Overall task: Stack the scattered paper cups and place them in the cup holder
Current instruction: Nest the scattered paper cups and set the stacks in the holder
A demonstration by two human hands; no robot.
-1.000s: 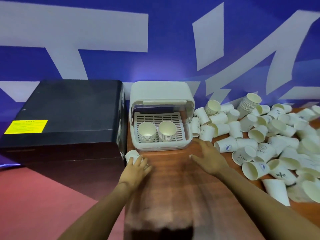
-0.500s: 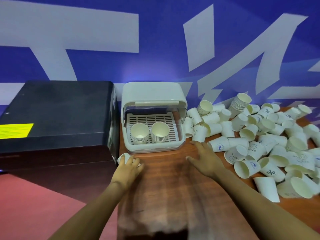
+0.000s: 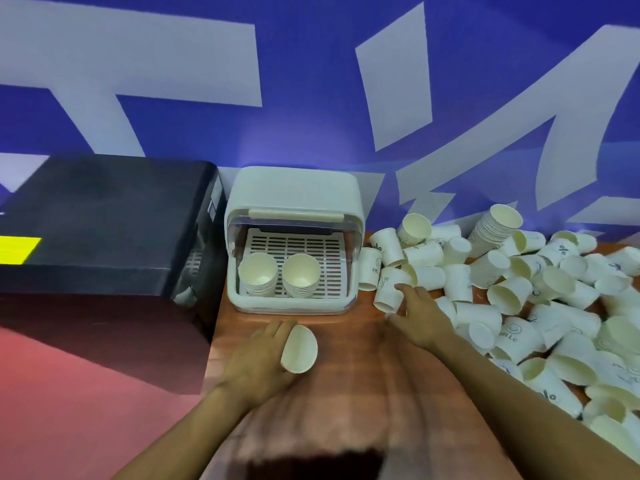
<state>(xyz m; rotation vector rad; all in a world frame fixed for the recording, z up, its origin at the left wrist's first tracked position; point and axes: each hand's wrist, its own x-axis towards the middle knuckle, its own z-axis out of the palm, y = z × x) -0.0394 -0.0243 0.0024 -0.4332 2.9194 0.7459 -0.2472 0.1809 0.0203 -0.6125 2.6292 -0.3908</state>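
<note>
While cups get gathered:
Left hand [image 3: 258,358]: grips one white paper cup [image 3: 299,349], near the wooden table's [image 3: 346,393] left edge.
Right hand [image 3: 420,318]: fingers spread, touching lying printed cup [image 3: 389,291].
Next: nest them, judging by the stacks in the white plastic cup holder [image 3: 294,188].

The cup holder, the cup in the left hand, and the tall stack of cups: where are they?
cup holder [image 3: 294,188], head view, on its white lid.
cup in the left hand [image 3: 299,349], head view, on its open mouth.
tall stack of cups [image 3: 495,230], head view, on its ribbed side.
</note>
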